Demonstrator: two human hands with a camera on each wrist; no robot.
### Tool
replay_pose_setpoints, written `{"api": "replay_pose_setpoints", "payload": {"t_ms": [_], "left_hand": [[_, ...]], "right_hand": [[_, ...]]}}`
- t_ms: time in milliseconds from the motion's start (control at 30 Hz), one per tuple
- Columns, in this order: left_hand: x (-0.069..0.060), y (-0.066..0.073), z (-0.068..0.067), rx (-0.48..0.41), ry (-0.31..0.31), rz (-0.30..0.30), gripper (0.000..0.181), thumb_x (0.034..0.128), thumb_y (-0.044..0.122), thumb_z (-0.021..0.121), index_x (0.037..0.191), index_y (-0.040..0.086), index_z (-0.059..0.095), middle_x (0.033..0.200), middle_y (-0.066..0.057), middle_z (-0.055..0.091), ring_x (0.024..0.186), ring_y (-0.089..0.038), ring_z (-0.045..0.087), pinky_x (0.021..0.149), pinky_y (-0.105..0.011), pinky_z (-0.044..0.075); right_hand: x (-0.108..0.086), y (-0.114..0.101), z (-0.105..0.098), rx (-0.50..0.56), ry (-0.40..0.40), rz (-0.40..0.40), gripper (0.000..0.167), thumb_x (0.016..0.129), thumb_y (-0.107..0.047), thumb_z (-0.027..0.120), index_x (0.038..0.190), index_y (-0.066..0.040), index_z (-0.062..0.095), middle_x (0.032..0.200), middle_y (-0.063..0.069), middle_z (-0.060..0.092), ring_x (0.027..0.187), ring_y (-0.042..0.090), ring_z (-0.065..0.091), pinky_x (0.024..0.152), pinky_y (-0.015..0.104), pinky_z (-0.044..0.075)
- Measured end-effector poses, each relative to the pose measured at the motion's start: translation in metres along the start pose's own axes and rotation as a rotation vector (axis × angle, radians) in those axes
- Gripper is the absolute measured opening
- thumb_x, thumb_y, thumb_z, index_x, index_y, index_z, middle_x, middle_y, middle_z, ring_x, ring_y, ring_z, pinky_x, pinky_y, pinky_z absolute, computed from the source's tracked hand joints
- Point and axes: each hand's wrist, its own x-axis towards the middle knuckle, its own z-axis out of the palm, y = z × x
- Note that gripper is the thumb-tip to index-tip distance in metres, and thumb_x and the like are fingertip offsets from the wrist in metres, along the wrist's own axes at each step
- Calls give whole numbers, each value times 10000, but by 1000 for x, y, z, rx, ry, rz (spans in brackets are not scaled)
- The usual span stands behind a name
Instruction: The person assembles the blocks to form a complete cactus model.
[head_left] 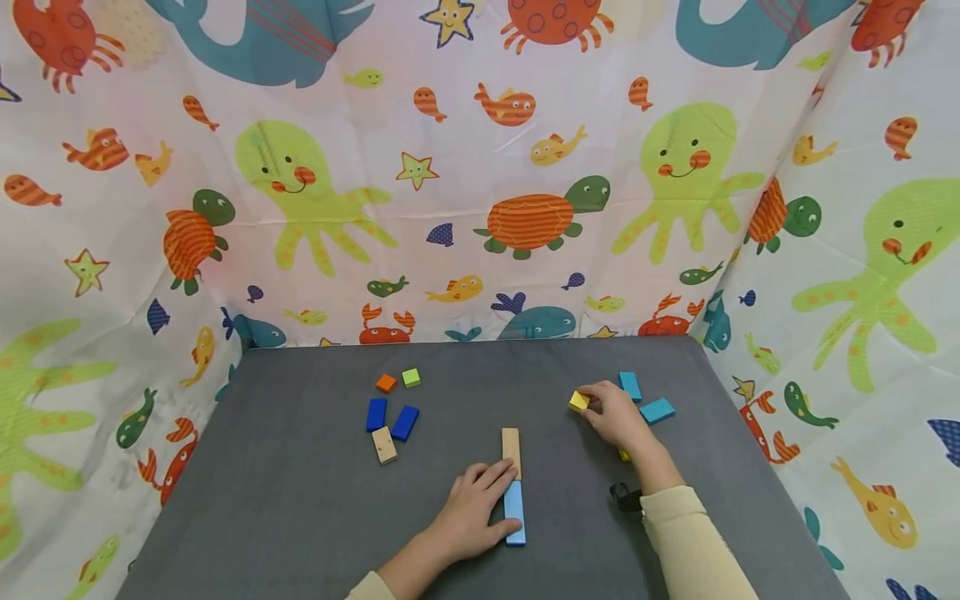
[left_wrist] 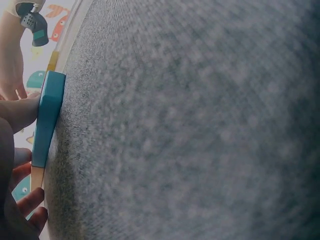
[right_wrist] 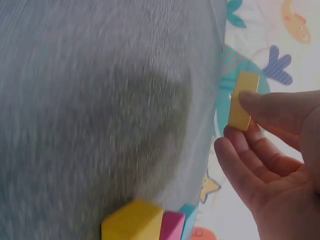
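My right hand [head_left: 617, 414] pinches a small yellow block [head_left: 578, 402] between thumb and fingers, raised above the table; in the right wrist view that yellow block [right_wrist: 244, 101] stands out against the patterned cloth. My left hand [head_left: 471, 515] lies low at the table's middle. Its thumb touches a light blue block [head_left: 514, 505], and its fingertips reach a natural wood block [head_left: 511, 450]. These two blocks lie end to end in a line. From the left wrist, the blue block [left_wrist: 49, 117] shows the thumb against its side.
Two teal blocks [head_left: 657, 411] lie beside my right hand. Another yellow block [right_wrist: 134, 221] and a pink block [right_wrist: 172, 226] sit below it. Left of centre are two dark blue blocks [head_left: 405, 423], a wood block [head_left: 384, 446], an orange block [head_left: 386, 383] and a green block [head_left: 411, 378].
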Motion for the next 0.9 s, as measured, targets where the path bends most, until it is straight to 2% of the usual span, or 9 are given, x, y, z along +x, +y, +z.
{"api": "replay_pose_setpoints", "payload": {"t_ms": [267,500,667,900], "left_hand": [[0,1,-1,12,-9,-15,770,956,613,570,1599,273,315,1656,101,273,1392,-243,354,1043,-540,373],[1,0,-1,4,-9,-26,766,955,603,581,1596,270,325,1655,101,276,1395,-244,352,1052,-544,368],[1,-1,-1,13,1,-18,762,956,605,576,1594,267,330,1653,97,282,1388,-244,360,1041,-537,377],[0,-1,0,7,8,3,758,961,600,571,1594,259,331,1655,88,282,1383,-241,365,1033,-539,383]], "right_hand": [[4,-23,17,76,-24,-15,382,902,-30,732,1280,-41,679,1217,146,620,1035,291,673,914,449,559],[14,-42,35,71,-18,-48,381,913,-50,732,1290,-74,685,1230,116,635,1011,258,666,922,432,557],[18,-49,47,78,-19,-75,378,911,-49,736,1286,-73,690,1222,115,645,1016,264,671,925,438,554],[23,-54,62,87,-44,-71,360,924,-58,724,1281,-103,701,1225,72,646,1077,238,636,942,447,539]]}}
